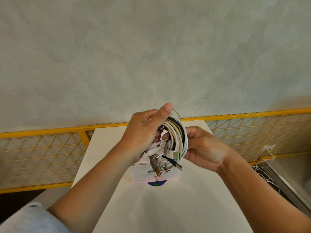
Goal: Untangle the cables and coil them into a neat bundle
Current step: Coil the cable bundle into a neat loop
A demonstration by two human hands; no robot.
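A coiled bundle of cables (178, 135), white, cream and black, is held up above the table between both hands. My left hand (143, 132) grips the bundle's left side, thumb raised over the top. Against the bundle's right side, my right hand (202, 148) cups the loops with its fingers behind them. Several metal USB plugs (161, 165) hang loose from the bottom of the coil, some with orange or green inserts. A thin wire sticks out at the top.
Below the hands a clear plastic box (139, 175) sits on the white table (159, 207), with a purple round sticker (157, 183) at its near edge. A yellow mesh railing (42, 148) runs behind. Loose white cables (267, 175) lie on the floor at right.
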